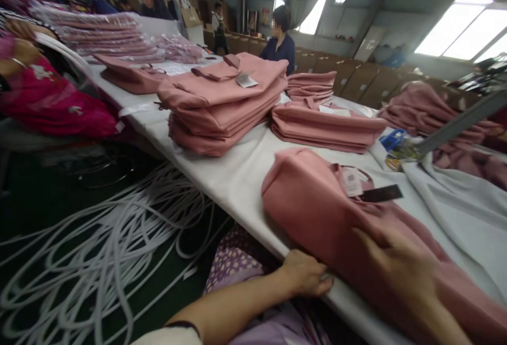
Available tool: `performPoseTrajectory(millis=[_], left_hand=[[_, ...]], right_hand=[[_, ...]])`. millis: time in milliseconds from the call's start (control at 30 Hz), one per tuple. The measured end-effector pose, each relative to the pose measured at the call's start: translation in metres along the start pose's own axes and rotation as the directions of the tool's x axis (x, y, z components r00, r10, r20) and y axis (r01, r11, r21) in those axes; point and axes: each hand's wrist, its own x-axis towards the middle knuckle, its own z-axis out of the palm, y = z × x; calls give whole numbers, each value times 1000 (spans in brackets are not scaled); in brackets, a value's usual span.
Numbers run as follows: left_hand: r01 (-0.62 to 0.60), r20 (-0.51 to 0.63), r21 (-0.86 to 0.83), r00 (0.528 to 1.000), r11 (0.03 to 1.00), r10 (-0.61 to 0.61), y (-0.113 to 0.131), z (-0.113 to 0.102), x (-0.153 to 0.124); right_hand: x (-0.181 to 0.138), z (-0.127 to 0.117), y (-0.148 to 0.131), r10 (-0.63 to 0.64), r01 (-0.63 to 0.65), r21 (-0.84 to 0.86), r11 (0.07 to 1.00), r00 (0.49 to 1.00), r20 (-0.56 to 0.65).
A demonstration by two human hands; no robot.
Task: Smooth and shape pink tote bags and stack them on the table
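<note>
A pink bag (317, 213) lies on its side along the near edge of the white-covered table, with a white label (351, 182) and a black tag (382, 193) by its handle. My left hand (304, 273) is closed at the table edge, its curled fingers at the bag's lower border. Over the bag's near side is my right hand (400, 260), smeared by motion; its thumb points toward the bag's middle, and its grip is unclear.
Beyond the bag, stacked pink bags (225, 107) and folded pink bags (325, 126) stand on the table (237, 181). Plastic-wrapped pink bags (106, 33) lie farther left. White cord (119, 244) is heaped on the floor. Another person's hand (24, 52) shows at left; a person (281, 44) stands behind.
</note>
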Motion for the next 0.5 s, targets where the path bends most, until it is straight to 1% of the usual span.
performPoseTrajectory(millis=[33, 100, 167, 233, 300, 333, 367, 400, 433, 467, 500], left_hand=[[29, 21, -6, 999, 1000, -29, 0, 1, -1], [23, 18, 0, 1000, 1000, -23, 1, 2, -2], [-3, -6, 1, 1000, 1000, 3, 1, 0, -4], [-32, -38, -6, 999, 999, 32, -1, -1, -7], [-75, -75, -30, 995, 997, 72, -4, -1, -8], [-104, -95, -49, 991, 993, 99, -6, -1, -8], [-137, -115, -75, 985, 988, 128, -8, 0, -9], [-174, -134, -104, 978, 979, 159, -9, 0, -9], [-212, -150, -128, 970, 969, 192, -11, -1, -11], [-234, -168, -167, 964, 958, 206, -13, -5, -13], [-230, -195, -237, 963, 944, 186, -16, -11, -17]], right_hand=[[1, 7, -11, -1, 1, -60, 998, 1000, 1], [6, 18, -27, -2, 4, -182, 983, 1000, 7], [12, 18, -30, -1, 7, -219, 976, 1000, 26], [12, 6, -21, 5, 2, -136, 991, 999, 54], [4, -15, -4, 55, -54, -5, 999, 998, 34], [-3, -27, 7, 117, -116, 55, 992, 993, -12], [-11, -39, 20, 212, -204, 102, 974, 974, -77], [-21, -51, 33, 330, -310, 142, 940, 931, -155], [-31, -61, 48, 458, -424, 185, 887, 858, -231], [-43, -69, 63, 581, -527, 246, 814, 760, -291], [-55, -75, 78, 691, -606, 332, 722, 647, -322]])
